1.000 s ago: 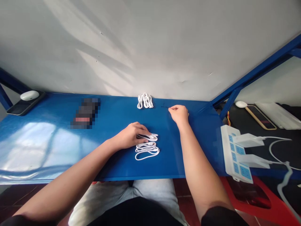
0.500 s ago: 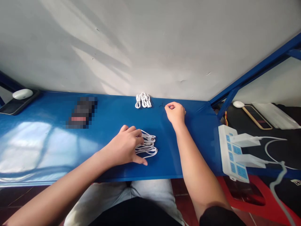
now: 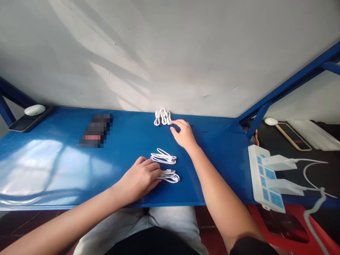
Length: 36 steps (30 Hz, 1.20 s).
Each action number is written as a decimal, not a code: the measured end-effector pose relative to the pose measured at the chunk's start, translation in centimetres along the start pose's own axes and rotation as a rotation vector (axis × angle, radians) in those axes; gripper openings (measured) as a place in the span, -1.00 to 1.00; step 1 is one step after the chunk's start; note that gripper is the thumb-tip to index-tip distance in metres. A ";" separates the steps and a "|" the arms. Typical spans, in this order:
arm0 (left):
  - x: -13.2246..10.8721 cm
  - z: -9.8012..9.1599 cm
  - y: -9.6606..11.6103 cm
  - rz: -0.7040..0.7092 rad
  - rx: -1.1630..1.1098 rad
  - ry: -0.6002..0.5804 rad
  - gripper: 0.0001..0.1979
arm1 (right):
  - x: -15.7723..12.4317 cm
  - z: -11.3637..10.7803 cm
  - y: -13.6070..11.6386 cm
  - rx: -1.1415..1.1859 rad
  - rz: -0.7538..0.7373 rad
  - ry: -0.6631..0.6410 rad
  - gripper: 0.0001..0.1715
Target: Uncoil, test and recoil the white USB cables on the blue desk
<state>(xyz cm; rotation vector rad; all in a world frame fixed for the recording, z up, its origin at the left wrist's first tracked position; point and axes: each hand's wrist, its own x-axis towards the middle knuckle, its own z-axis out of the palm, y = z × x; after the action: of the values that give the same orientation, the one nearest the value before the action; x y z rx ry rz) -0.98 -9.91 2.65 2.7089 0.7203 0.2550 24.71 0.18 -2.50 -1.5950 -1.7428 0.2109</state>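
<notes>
My left hand (image 3: 143,179) is closed on the left end of a folded white USB cable (image 3: 171,176) near the table's front edge. Just behind that, a second folded white cable (image 3: 163,157) lies loose on the blue table (image 3: 132,134). My right hand (image 3: 183,134) holds nothing, thumb and forefinger apart. Its forefinger tip is at the right side of a tied white cable bundle (image 3: 169,117); I cannot tell if they touch. Two more tied bundles, one in the middle (image 3: 163,116) and one at the left (image 3: 157,117), stand in a row beside it against the wall.
Thin dark strips (image 3: 204,131) lie right of my right hand. A pixelated dark object (image 3: 97,130) lies left, and a black tray (image 3: 29,120) with a white mouse-like object (image 3: 34,110) is farther left. A white power strip (image 3: 259,177) with plugged chargers borders the right edge.
My right hand has moved left to the tied bundles and its pinch has opened. My left hand has closed on the nearer cable, and the two loose cables are now apart.
</notes>
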 end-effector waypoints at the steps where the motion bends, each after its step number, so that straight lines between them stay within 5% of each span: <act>1: -0.1 -0.1 -0.1 0.002 -0.003 0.001 -0.78 | 0.0 0.2 -0.1 -0.027 -0.013 -0.021 -0.61; 6: 0.5 -1.2 -0.7 -0.005 -0.128 0.015 -0.50 | -0.1 0.9 -0.1 -0.139 -0.015 -0.104 -0.51; 11: 2.8 -1.4 -2.6 -0.061 -0.194 0.089 -0.63 | 0.0 0.8 -0.3 -0.131 -0.001 -0.108 -0.60; 17: 4.4 -0.1 -4.7 -0.021 -0.166 0.016 -0.73 | 0.1 0.5 -0.9 -0.210 0.098 -0.029 -0.83; 28: 4.2 -1.2 -4.0 0.018 -0.339 -0.066 -0.69 | 0.3 0.4 -1.2 -0.073 0.254 0.117 -0.90; 36: 4.5 -3.5 -4.2 -0.231 -0.388 0.011 -0.64 | 0.7 0.0 -1.1 0.061 0.197 0.314 -0.91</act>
<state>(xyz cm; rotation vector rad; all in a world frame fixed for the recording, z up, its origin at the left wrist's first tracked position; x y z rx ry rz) 0.11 -3.30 4.85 2.2392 0.8772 0.3162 23.89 0.59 -1.55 -1.6564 -1.3304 0.0997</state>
